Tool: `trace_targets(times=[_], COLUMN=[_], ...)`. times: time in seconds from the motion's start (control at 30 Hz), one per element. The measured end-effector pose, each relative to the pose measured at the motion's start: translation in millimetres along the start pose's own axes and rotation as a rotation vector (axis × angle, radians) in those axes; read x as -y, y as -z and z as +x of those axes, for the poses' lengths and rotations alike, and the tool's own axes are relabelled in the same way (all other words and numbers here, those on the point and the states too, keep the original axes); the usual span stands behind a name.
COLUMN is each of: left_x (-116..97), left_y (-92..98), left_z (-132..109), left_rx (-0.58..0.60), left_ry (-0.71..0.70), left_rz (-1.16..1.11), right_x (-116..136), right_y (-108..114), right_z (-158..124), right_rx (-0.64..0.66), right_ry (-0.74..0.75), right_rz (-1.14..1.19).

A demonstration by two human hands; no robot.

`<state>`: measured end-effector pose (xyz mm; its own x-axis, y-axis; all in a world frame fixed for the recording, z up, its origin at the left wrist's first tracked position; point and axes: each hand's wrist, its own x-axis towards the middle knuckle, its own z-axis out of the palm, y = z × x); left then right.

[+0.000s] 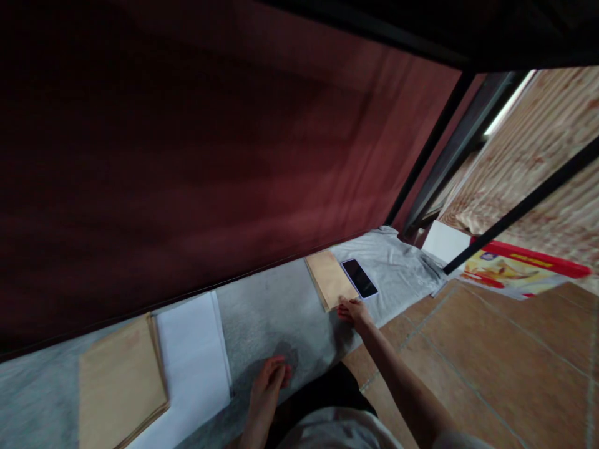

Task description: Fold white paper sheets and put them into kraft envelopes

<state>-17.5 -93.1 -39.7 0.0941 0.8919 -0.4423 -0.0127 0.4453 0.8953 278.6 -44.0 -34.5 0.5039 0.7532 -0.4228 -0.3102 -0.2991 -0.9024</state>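
Observation:
On the grey cloth, my right hand (352, 310) has its fingers closed at the near right corner of a small stack of brown paper (330, 277), which looks like envelopes. A dark-screened phone (359, 278) with a pale purple edge lies just right of that stack. Nearer my body, my left hand (271, 374) hangs over the cloth with its fingers curled in and nothing visible in them. Left of it are white paper sheets (194, 355), partly covered by a larger brown paper stack (119, 383).
The grey cloth (266, 312) covers a long narrow surface against a dark red panel (262, 156). Black frame bars (433, 143) rise at the right. A printed red and yellow box (515, 268) sits on the brown tiled floor (496, 355).

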Motion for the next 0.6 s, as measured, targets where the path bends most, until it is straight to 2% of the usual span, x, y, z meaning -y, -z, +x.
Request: trace_targets(times=[0.3,0.6], left_x=[5.8,10.5], left_y=[1.7,2.4], left_z=[-1.0,-4.6], left_rx=[0.026,0.049], left_ry=[-0.068,-0.127], left_rz=[0.06,0.118], right_x=[-6.7,-8.3], right_y=[3.5,3.4], right_z=[6.0,8.5], right_rx=[0.005,-0.003], right_ry=[-0.12,-0.133], right_rz=[-0.081,-0.202])
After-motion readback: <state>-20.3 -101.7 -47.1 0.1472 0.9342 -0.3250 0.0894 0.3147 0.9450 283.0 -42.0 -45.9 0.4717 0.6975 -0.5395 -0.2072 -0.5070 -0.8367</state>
